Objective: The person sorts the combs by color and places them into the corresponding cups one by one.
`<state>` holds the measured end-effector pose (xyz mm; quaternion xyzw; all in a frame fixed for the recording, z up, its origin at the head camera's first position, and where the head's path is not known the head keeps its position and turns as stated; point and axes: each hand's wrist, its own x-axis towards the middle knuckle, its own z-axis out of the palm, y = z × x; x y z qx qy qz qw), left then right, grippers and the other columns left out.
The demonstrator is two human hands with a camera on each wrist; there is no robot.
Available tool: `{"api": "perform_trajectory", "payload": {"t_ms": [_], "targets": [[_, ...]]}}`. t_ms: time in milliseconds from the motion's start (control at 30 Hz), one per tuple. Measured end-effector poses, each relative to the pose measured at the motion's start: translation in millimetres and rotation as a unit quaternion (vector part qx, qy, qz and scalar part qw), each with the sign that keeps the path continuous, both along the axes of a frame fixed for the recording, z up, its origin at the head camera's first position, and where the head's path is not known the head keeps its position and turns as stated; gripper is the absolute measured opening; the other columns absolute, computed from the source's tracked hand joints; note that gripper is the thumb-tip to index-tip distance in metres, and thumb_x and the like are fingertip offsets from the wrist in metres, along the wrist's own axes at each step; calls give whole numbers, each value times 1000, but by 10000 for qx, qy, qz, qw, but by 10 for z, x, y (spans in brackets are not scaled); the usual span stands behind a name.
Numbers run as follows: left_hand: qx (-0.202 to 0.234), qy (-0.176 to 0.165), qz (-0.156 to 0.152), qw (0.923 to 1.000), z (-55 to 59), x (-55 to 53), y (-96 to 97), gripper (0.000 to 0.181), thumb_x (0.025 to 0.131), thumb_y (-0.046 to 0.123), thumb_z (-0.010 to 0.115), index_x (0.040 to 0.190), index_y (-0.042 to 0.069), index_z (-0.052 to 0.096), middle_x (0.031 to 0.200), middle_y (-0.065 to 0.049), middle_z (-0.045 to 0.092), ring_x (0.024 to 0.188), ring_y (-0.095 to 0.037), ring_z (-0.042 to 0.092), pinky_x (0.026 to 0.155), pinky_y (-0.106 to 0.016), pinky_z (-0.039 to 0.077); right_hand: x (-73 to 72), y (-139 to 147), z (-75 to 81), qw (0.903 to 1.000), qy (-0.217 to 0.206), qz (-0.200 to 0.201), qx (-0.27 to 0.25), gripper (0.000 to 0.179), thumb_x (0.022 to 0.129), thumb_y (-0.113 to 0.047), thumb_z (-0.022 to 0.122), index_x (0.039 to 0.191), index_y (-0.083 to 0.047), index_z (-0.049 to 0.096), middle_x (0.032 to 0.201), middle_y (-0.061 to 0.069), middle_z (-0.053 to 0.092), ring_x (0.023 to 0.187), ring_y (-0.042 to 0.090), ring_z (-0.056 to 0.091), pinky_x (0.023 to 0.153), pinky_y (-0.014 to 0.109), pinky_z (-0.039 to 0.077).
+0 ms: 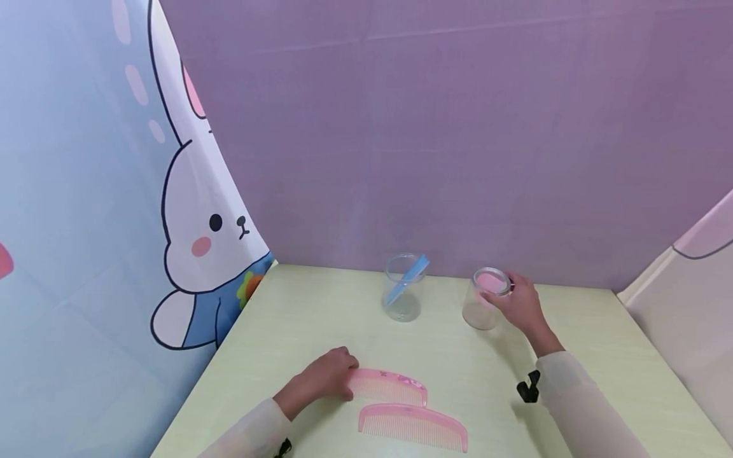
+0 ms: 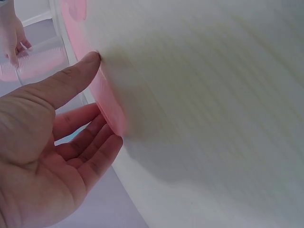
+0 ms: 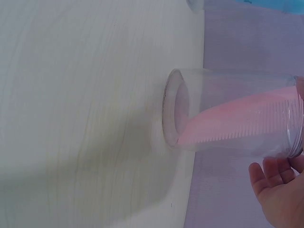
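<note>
My left hand grips the left end of a pink comb with small decorations along its spine. In the left wrist view, the thumb and curled fingers close on that comb at the tabletop. Just in front of it lies a second pink comb, teeth toward me. Farther back on the right, my right hand holds the rim of a clear jar standing upright. Inside the jar leans another pink comb, its lower end near the base. The hand's hold at the rim is partly cut off in the right wrist view.
Left of the held jar stands a clear cup with a blue strip-like item leaning in it. The pale table meets a purple curtain behind. A rabbit-print cloth hangs at left and a pale cloth at right.
</note>
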<state>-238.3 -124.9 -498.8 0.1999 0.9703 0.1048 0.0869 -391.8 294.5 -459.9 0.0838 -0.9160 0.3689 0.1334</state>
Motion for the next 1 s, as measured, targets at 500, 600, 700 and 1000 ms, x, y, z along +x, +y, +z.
{"api": "perform_trajectory", "payload": {"t_ms": [500,600,700,1000], "targets": [[187,-2,-370,9991,-59,-43,-204,42,75,25,91,111,11,75,98,4,65,84,-7,51,80,-26,51,8,4,-11,9999,120,3,53,68,86,-38,81,130,7,56,117,28,64,104,40,60,78,39,47],[196,-5,-637,9978,-106,-112,-262,41,77,29,90,112,15,76,99,6,67,85,-4,53,82,-25,52,20,12,-3,9998,211,-3,37,64,86,-36,81,127,6,57,114,27,65,101,39,61,76,38,46],[197,-43,-847,9962,-126,-140,-291,37,79,31,88,110,15,77,96,7,67,84,-3,54,80,-23,52,29,15,1,9997,244,0,17,62,86,-35,81,125,7,58,113,27,65,100,38,61,75,37,46],[291,111,-922,9953,-87,-110,-311,24,79,30,87,95,16,76,77,10,56,72,-4,43,68,-20,39,15,-10,0,9997,254,29,51,63,86,-35,81,125,8,57,114,29,64,102,40,60,77,40,46]]}}
